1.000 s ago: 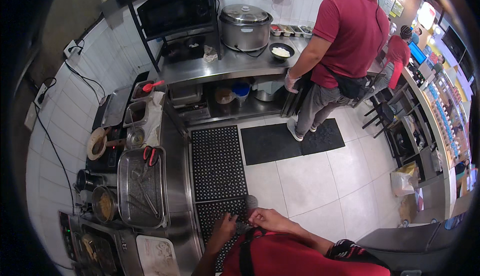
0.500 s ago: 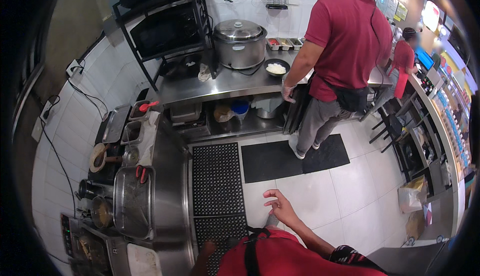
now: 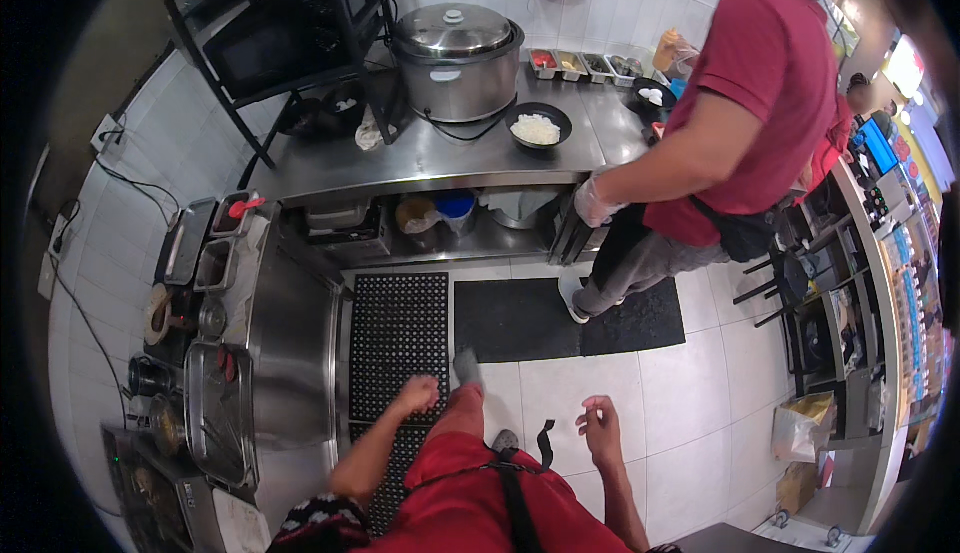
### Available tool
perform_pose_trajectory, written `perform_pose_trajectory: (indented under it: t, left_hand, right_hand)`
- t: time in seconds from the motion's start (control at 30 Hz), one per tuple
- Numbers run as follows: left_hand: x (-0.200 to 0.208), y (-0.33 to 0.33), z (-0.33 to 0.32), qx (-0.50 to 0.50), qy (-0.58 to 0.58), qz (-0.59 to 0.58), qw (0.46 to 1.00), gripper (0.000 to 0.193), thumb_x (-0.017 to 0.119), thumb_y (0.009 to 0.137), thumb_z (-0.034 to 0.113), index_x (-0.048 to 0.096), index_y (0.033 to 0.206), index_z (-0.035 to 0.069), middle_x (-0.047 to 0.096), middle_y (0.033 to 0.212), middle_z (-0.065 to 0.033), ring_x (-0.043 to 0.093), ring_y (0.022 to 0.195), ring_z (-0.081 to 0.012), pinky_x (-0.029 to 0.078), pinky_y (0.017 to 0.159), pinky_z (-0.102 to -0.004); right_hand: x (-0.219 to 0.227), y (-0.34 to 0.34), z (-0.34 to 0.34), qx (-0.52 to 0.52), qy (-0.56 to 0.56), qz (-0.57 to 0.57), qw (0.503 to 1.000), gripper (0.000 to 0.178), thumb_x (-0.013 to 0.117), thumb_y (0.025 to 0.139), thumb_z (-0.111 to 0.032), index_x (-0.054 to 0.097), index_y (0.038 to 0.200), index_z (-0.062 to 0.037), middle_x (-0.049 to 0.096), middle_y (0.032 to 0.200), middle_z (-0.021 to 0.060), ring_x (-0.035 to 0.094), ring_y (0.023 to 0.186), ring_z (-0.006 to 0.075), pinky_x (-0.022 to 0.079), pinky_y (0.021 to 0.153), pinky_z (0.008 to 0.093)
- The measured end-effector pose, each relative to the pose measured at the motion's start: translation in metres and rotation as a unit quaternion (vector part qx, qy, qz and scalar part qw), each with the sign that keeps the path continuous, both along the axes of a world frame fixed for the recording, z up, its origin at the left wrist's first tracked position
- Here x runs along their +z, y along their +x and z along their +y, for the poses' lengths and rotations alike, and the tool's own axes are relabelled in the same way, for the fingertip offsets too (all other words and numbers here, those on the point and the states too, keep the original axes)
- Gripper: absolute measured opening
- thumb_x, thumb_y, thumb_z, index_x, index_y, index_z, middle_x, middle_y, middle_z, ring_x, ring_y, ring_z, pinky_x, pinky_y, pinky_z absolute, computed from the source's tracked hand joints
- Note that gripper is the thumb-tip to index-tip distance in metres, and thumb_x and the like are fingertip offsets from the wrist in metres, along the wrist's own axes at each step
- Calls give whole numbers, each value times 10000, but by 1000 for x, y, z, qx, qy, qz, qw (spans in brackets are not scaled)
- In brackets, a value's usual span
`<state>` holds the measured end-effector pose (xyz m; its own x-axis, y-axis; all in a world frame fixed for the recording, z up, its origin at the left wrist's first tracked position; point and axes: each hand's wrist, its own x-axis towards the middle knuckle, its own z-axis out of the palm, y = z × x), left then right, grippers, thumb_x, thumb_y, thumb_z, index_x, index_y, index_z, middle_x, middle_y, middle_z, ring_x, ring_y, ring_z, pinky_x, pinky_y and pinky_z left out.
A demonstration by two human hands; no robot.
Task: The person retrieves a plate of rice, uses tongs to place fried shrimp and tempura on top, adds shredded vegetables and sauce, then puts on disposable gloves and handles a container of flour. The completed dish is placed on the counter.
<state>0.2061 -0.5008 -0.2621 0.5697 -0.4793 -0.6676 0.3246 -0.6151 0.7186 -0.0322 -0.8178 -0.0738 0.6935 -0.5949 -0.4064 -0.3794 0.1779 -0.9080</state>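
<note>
Both my hands hang over the floor in front of me. My left hand (image 3: 418, 394), slightly blurred, is curled into a loose fist above the perforated black mat (image 3: 399, 333); nothing shows in it. Over the white tiles, my right hand (image 3: 600, 427) has bent fingers held a little apart and holds nothing. Neither touches anything. Ahead stands a steel counter (image 3: 440, 171) with a lidded steel cooker (image 3: 456, 63). Beside the cooker sits a black bowl (image 3: 516, 134) filled with white rice (image 3: 536, 130).
A co-worker in a red shirt (image 3: 770, 83) stands at the counter's right, a gloved hand (image 3: 597, 199) at its front edge and the other at a squeeze bottle (image 3: 666, 50). Steel trays (image 3: 217, 413) line the left counter. A stool (image 3: 790, 273) stands at right.
My view has come nearer to the far counter. My left hand has risen into clear view, and my right hand has moved rightward. The co-worker now leans over the counter, reaching for a bottle.
</note>
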Motion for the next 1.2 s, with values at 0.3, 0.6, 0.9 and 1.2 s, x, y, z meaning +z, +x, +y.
perform_pose_trajectory:
  t: [0.3,0.6,0.9,1.2]
  left_hand:
    - [139,342,-337,119,-290,17,950,636,498,1001,383,203,1497,114,652,946,-168,663,696,-227,553,545,-351]
    - [145,431,-433,174,-302,89,933,499,360,994,96,149,1438,10,506,1218,-304,670,888,-391,592,722,-469]
    - [231,329,-326,99,-311,-36,945,392,404,952,43,277,1293,-102,606,984,-289,698,627,-345,592,478,-364]
    - [315,79,-158,253,-263,-91,927,558,408,913,72,238,1424,-74,687,783,-201,692,551,-238,567,454,-327]
  right_hand:
    - [-22,61,-40,-195,64,113,972,65,455,981,-67,518,967,-75,502,814,23,543,630,106,458,531,237]
    - [15,148,-54,-222,123,55,966,156,521,955,-151,575,1074,-66,550,861,30,592,742,131,501,620,272]
    - [20,235,-119,-53,171,-84,980,555,498,964,-496,455,1341,-91,566,1182,77,573,1047,218,496,812,447]
    - [54,317,-90,196,484,-107,846,757,486,910,-601,368,1458,-92,405,1481,115,422,1327,317,335,1106,501]
